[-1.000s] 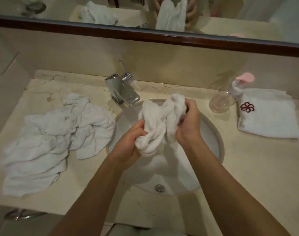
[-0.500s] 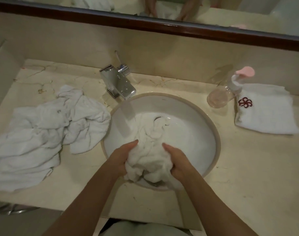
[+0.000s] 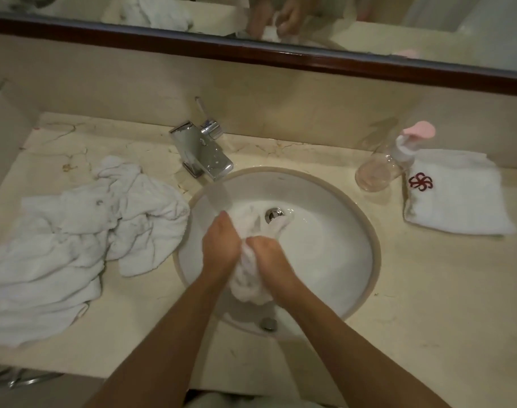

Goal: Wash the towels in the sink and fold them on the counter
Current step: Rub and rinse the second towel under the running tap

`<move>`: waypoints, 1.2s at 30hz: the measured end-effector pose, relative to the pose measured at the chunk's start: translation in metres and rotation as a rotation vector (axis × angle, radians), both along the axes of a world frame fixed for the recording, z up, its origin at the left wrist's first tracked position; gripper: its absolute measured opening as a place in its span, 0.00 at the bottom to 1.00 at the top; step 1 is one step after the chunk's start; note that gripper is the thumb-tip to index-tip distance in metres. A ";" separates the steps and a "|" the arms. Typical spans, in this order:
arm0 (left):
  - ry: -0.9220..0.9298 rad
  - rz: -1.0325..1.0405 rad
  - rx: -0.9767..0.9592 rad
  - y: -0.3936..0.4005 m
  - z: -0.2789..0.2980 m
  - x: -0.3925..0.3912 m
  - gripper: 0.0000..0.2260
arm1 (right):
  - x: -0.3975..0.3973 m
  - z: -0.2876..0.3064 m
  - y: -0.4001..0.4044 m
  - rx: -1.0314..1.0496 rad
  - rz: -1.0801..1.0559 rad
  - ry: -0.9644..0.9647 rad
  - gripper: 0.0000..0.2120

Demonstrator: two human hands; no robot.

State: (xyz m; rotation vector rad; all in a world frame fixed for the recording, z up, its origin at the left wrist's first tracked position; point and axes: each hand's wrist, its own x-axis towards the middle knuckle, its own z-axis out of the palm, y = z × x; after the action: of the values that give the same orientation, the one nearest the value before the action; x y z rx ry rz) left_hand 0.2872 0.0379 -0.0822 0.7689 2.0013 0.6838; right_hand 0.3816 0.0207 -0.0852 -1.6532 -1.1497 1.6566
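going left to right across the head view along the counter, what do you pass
crumpled towels → faucet → left hand → right hand, both gripping the wet towel in the sink → clear pump bottle → folded towel with a red emblem

Both hands, left hand (image 3: pixel 220 248) and right hand (image 3: pixel 267 254), have squeezed closer together on the wet towel (image 3: pixel 248 287) (now bunched smaller).

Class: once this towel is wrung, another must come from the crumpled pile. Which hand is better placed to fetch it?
Probably the left hand: the crumpled pile lies on the counter on its side of the sink. The right hand would have to cross over; both now grip the wet towel.
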 end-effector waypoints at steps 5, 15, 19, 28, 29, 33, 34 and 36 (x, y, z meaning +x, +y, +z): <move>0.046 -0.321 0.051 -0.026 -0.002 0.027 0.17 | -0.005 -0.015 0.031 -0.210 -0.496 0.199 0.11; -0.067 -0.364 0.129 -0.049 0.021 0.032 0.16 | 0.006 -0.011 0.048 -0.049 -0.505 -0.167 0.16; -0.237 -0.086 -0.064 -0.049 0.000 -0.005 0.24 | 0.061 -0.015 0.053 -0.489 -0.754 0.678 0.33; -1.171 0.186 -0.326 -0.050 -0.013 -0.021 0.21 | 0.054 -0.040 -0.039 -0.637 -0.547 0.824 0.22; -1.171 0.185 -0.297 -0.045 -0.012 -0.019 0.22 | 0.049 -0.039 -0.039 -0.598 -0.523 0.774 0.23; -0.684 0.179 -0.155 -0.014 -0.013 -0.017 0.22 | 0.028 -0.008 -0.030 -0.138 -0.037 0.241 0.20; -0.580 0.130 -0.117 -0.011 -0.007 -0.012 0.21 | 0.023 -0.001 -0.026 -0.024 0.036 0.116 0.20; -0.418 -0.047 -0.038 -0.024 0.003 0.009 0.18 | 0.014 0.003 -0.007 0.132 -0.056 -0.076 0.21</move>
State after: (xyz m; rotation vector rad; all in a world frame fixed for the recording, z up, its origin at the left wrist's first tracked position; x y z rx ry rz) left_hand 0.2958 0.0138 -0.0789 0.5915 1.6067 0.7110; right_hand 0.3953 0.0137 -0.0822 -1.6609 -1.2113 1.4625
